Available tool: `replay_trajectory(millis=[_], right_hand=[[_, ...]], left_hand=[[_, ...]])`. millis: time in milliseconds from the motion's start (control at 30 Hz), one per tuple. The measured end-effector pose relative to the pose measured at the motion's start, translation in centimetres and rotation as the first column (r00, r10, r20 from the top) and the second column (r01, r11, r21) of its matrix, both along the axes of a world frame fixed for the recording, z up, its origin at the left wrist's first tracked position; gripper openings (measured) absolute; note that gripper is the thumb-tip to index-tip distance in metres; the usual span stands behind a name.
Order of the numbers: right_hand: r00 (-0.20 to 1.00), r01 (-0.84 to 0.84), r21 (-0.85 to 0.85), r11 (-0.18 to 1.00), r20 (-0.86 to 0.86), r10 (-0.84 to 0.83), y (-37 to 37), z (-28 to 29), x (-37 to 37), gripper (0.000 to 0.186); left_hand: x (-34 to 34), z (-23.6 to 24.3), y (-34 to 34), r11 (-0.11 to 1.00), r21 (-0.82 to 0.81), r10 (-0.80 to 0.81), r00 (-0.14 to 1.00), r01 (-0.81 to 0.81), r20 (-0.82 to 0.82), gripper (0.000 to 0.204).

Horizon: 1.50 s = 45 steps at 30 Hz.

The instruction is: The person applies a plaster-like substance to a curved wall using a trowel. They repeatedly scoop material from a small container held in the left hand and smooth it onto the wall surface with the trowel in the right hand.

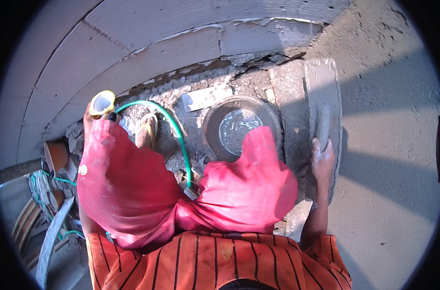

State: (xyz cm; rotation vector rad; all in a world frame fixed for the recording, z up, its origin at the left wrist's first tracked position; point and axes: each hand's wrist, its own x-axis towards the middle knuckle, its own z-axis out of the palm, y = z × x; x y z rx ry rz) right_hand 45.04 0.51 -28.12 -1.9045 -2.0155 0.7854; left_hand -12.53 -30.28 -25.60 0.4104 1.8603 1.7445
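At the far left, my left hand [90, 121] is closed around a small round container [103, 102] with a white inside and a yellow rim; my knee partly hides that hand. On the right, my right hand [322, 159] is wrapped round the handle of a long plastering float [321, 82]. The float's narrow, grey-smeared blade lies along the edge of the wet mortar surface [389, 169]. Grey smears cover the fingers of my right hand. Between my knees stands a round dark bucket [212, 113] with shiny liquid in it, touched by neither hand.
A green hose [174, 123] curves over the rubble beside my shoe [148, 130]. A pale flat scrap [205, 98] lies behind the bucket. Grey block wall [167, 53] runs along the far side. Brown pots [57, 155] and a curved strip [55, 237] lie at lower left.
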Motion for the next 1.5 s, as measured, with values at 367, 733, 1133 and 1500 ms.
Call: replay_trajectory(millis=[367,733,1133,1500], right_hand=[[0.979,0.134,-0.308,0.942,-0.109,-0.175,-14.3,-16.5,3.8,0.043],[0.979,0.152,-0.275,0.949,-0.093,-0.184,-12.1,-16.4,-1.0,0.037],[0.963,0.234,0.264,0.936,-0.196,-0.185,-6.2,-5.9,-6.5,0.032],[0.623,-0.524,-0.459,0.717,0.367,0.690,-8.6,-4.8,-16.4,0.031]], left_hand=[[2.9,-10.4,2.6,0.928,-0.184,-0.353,0.924,0.324,-0.150,0.059],[-1.5,-16.7,1.8,0.799,-0.601,-0.311,0.842,-0.020,-0.441,0.082],[-3.2,-17.3,-4.3,0.804,-0.512,-0.110,0.770,-0.303,-0.629,0.090],[16.7,-19.2,10.9,0.648,0.112,-0.712,0.546,0.754,0.442,0.070]])
